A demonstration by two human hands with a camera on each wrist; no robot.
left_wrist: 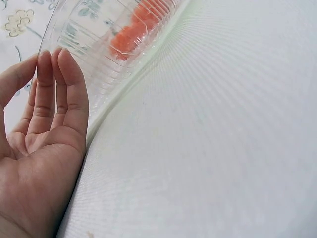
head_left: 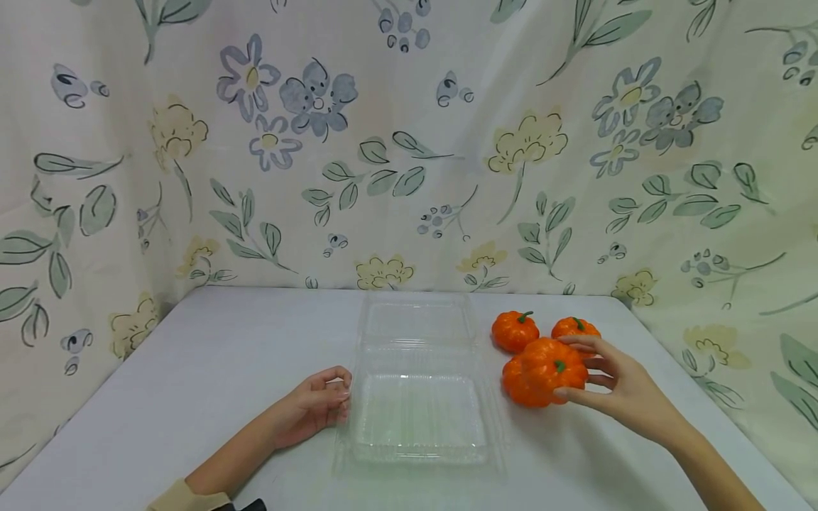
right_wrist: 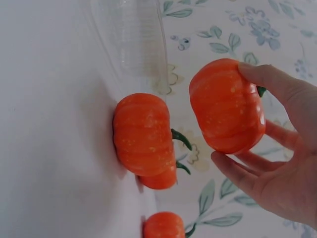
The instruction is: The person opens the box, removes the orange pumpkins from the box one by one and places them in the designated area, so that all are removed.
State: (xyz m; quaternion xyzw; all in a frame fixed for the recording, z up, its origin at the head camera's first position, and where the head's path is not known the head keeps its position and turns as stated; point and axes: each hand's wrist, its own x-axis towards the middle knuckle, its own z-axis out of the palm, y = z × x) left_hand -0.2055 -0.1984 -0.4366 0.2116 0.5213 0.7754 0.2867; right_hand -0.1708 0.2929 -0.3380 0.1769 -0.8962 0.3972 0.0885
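My right hand [head_left: 629,394] grips a small orange pumpkin [right_wrist: 225,106] between thumb and fingers, lifted off the table. In the head view it overlaps another pumpkin [head_left: 514,383] below it. Two more pumpkins, one at the back left [head_left: 511,331] and one at the back right [head_left: 571,327], sit on the table behind, the right one partly hidden by the hand. A clear plastic clamshell container [head_left: 418,415] lies opened flat, its lid [head_left: 418,323] toward the back. At the container's left edge, my left hand [head_left: 313,406] pinches the rim with thumb and fingertips.
The white table [head_left: 211,355] reaches back to a curtain [head_left: 396,142] printed with flowers and leaves. The pumpkins stand close to the container's right side.
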